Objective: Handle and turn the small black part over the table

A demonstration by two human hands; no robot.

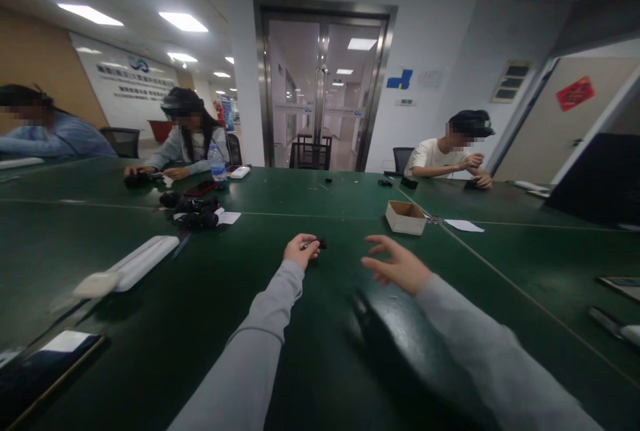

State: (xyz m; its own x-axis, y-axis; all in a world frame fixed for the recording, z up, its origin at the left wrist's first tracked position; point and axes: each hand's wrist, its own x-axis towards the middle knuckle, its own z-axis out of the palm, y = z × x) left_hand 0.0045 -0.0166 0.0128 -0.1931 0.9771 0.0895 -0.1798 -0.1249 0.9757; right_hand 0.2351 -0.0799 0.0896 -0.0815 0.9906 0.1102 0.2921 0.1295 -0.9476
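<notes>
Green table (210, 324) running w/ seams up toward glass doors (323, 84). Small dark obj. (323, 243) sitting just above the near tabletop's middle, L hand (301, 249) pinching it btwn thumb & fingers. R hand (397, 264) hovering to its right, empty, fingers parted. Open box (405, 217) resting beyond R hand; white power strip (145, 263) lying well left, phone (50, 371) nearer.

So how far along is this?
Done: nothing looks finished; no contents show in the open white box. In hand: the left hand pinches a small black part; the right hand is open, apparently holding nothing. Left: can't tell how much; small black items lie loose across the green table.
</notes>
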